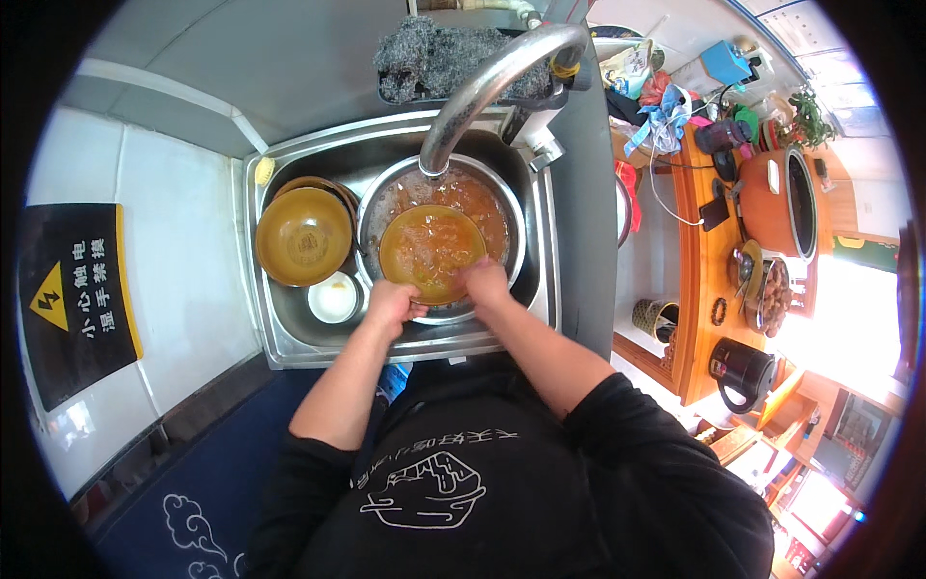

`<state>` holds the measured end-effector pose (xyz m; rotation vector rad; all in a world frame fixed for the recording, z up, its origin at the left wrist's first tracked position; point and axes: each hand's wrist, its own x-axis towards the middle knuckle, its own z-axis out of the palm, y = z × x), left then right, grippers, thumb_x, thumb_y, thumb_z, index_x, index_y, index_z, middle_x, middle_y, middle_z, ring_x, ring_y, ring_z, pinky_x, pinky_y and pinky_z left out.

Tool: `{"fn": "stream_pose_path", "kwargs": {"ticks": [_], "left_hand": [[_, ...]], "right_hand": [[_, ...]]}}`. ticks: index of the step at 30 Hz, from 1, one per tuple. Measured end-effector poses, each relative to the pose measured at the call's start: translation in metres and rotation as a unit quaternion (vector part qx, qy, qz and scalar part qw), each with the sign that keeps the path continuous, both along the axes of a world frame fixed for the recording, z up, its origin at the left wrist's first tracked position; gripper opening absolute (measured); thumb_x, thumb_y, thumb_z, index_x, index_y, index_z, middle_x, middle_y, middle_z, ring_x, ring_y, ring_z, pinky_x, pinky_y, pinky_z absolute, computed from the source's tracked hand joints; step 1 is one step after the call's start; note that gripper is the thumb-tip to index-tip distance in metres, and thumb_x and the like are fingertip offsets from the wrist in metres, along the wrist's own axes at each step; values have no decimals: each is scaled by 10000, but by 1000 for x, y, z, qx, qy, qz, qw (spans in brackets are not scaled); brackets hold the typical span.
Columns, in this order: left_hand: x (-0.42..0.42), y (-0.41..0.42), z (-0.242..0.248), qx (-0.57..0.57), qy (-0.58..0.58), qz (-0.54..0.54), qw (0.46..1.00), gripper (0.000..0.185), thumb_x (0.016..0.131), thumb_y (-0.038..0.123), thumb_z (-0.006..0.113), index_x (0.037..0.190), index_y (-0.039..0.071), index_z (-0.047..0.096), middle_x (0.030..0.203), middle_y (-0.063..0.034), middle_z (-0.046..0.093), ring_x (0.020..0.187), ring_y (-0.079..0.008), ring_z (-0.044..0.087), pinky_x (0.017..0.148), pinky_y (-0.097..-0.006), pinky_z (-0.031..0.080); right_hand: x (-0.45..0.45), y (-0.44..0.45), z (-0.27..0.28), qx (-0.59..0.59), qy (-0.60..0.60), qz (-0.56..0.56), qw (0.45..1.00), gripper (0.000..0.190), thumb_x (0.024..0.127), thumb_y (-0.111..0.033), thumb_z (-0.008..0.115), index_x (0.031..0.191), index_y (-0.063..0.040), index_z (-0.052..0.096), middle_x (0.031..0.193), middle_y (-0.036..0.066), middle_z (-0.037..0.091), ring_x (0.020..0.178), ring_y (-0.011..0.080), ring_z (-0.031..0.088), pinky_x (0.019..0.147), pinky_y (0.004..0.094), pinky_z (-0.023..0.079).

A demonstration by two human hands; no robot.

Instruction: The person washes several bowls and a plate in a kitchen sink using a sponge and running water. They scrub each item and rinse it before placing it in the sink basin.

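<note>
Tilted in the steel basin (515, 242) is a yellow-brown bowl (396, 250) with reddish, oily liquid in it. My left hand (394, 307) grips its near left rim. At the near right rim is my right hand (486, 284), its slightly blurred fingertips reaching over the inside edge. More orange-tinted, bubbly liquid fills the basin around the bowl. Directly above the basin ends the spout of a curved metal faucet (477, 87). Left of the basin, stacked yellow-brown bowls (304, 235) rest in the sink, with a small white bowl (333, 298) in front of them.
The steel sink (289, 340) has a raised rim, and a yellow scrubber (265, 171) sits on its left corner. Steel-wool scourers (463, 58) fill a tray behind the faucet. Further right, a wooden table (694, 289) carries a large orange pot (770, 203) and a black kettle (741, 369).
</note>
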<state>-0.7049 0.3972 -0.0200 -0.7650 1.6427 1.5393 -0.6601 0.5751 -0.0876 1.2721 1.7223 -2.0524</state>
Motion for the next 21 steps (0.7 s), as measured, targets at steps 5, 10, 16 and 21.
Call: {"fn": "stream_pose_path", "kwargs": {"ticks": [5, 10, 16, 21], "left_hand": [[-42, 0, 15, -24, 91, -112, 989, 212, 826, -33, 601, 1014, -100, 672, 793, -176, 694, 576, -250, 686, 430, -314, 507], [-47, -10, 11, -138, 169, -193, 957, 200, 857, 15, 638, 1029, -63, 702, 852, -180, 724, 721, -273, 717, 628, -366, 555], [-56, -5, 24, -324, 289, -317, 843, 300, 928, 270, 653, 940, -22, 717, 942, -262, 710, 939, -431, 680, 855, -480, 528], [-61, 2, 36, -369, 311, -377, 790, 423, 978, 375, 579, 893, -18, 710, 936, -270, 702, 939, -456, 664, 854, -509, 517]], "right_hand": [[-27, 62, -24, -3, 41, 160, 986, 117, 786, 35, 716, 815, -24, 619, 763, 69, 657, 602, 195, 603, 531, 330, 473], [-45, 67, 39, -30, 20, 236, 971, 139, 786, -29, 762, 880, -13, 661, 752, 67, 667, 643, 200, 651, 468, 370, 500], [-46, 66, 67, 14, -35, 280, 959, 103, 742, 68, 681, 814, 1, 653, 765, 81, 686, 675, 185, 658, 522, 311, 468], [-42, 69, 72, 28, -7, 305, 952, 61, 722, 5, 715, 751, 9, 661, 662, 92, 640, 582, 214, 630, 473, 379, 522]]}}
